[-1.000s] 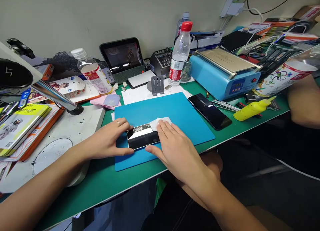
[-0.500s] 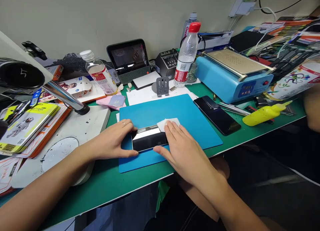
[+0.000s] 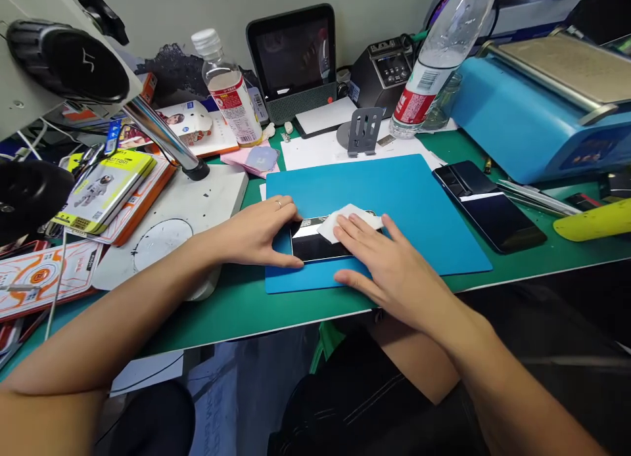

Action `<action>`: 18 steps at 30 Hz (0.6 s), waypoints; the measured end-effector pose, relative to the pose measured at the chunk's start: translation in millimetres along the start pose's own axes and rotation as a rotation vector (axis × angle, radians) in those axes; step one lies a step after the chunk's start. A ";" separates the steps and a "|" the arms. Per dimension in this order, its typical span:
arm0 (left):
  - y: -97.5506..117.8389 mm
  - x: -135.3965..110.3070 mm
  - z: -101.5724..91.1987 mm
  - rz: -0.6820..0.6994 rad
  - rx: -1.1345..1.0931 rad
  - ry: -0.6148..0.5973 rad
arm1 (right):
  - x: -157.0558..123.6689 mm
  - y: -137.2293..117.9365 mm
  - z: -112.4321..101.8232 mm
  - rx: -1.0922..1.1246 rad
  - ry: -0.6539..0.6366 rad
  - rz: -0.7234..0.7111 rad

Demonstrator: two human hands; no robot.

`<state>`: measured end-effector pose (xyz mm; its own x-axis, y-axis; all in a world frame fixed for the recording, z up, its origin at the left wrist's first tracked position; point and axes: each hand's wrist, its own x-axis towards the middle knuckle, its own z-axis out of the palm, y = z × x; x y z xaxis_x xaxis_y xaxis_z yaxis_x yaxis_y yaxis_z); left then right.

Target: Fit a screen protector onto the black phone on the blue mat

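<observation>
A glossy black phone (image 3: 315, 249) lies lengthwise on the blue mat (image 3: 374, 180). My left hand (image 3: 259, 229) grips its left end, with the thumb at the near edge and the fingers at the far edge. Over the phone's surface is a folded white wipe (image 3: 329, 228), pressed down under the flat fingers of my right hand (image 3: 389, 262). The right thumb sticks out over the mat, apart from the phone. My right hand and the wipe hide the phone's right end.
Right of the mat lies another dark phone (image 3: 493, 213), near metal tweezers (image 3: 537, 196) and a yellow bottle (image 3: 591, 223). Behind stand a blue heating machine (image 3: 513, 121), plastic bottles (image 3: 414, 98) and a display (image 3: 296, 62). A stand base (image 3: 221, 186) sits to the left.
The head view has shifted, so the bench appears larger and further right. My right hand has slid the wipe leftward along the phone. The left hand keeps its hold.
</observation>
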<state>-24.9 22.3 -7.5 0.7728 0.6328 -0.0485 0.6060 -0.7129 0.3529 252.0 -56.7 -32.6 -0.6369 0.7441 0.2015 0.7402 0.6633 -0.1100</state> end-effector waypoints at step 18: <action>2.2 -0.7 -0.8 -0.029 0.001 -0.021 | -9.6 -9.9 0.3 -0.047 0.090 -0.063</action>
<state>-24.3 20.5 -5.9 0.7589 0.6465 -0.0781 0.6281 -0.6950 0.3499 250.7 -70.4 -33.7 -0.6626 0.6893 0.2931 0.7096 0.7029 -0.0488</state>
